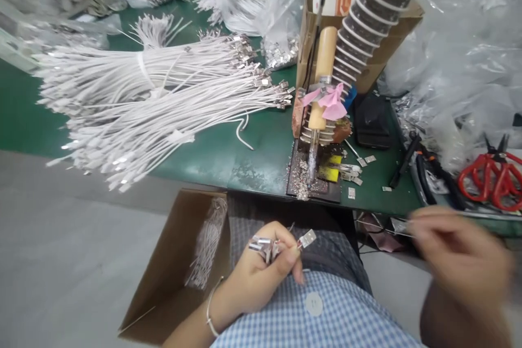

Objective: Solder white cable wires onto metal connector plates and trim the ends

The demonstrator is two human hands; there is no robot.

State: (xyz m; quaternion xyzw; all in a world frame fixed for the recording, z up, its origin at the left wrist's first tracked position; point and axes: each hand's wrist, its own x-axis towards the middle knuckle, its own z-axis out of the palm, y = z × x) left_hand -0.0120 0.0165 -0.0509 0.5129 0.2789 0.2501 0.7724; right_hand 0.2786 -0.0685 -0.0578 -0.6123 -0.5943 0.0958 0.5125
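My left hand [271,266] is closed in front of the checked apron, around several metal USB plugs [267,250]. One USB plug [306,239] sticks out past the thumb and forefinger, with a short bit of reddish wire behind it. At the right, my right hand [460,266] is smeared by motion, its fingertips drawn together in a pinch. A thin pale line runs leftward from those fingertips; what they hold is not clear. Beyond the hands, a wooden-handled soldering iron [324,65] stands tip down in a coiled spring, tied with pink cloth.
Bundles of white cables [163,98] lie on the green table [212,163]. Loose plugs [351,193] lie beside the dark solder-strewn plate [293,174]. A ribbed hose [375,16] hangs above. Red-handled cutters [489,174] lie right. An open carton [163,288] stands below left.
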